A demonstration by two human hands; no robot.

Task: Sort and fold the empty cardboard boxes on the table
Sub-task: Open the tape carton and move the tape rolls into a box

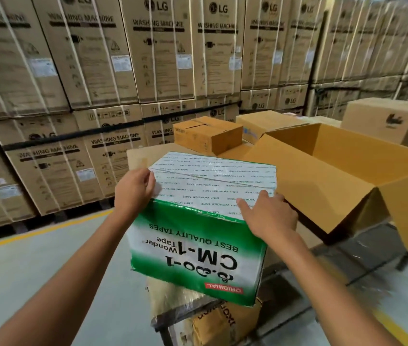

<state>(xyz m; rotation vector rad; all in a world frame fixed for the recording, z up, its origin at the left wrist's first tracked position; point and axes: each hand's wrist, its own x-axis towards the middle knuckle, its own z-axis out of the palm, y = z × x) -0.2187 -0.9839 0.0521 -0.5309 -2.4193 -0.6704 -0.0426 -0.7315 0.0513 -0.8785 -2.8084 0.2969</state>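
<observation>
Near centre, the left grip (134, 189) grasps the top left corner of the taped-shut green-and-white tape box (198, 245), and the right grip (270, 216) grasps its right edge. Just right, a large open box (310, 176) shows its bare interior. Farther off sits a small closed box (208, 133), then the strapped washing-machine cartons (98, 71).

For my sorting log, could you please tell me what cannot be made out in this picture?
Head view:
- Green tape box: contents hidden by its taped-shut top.
- Large open box: floor hidden by its near wall; right side cut off by the frame edge.
- White labels on the washing machine cartons: too small and blurred to read.
</observation>
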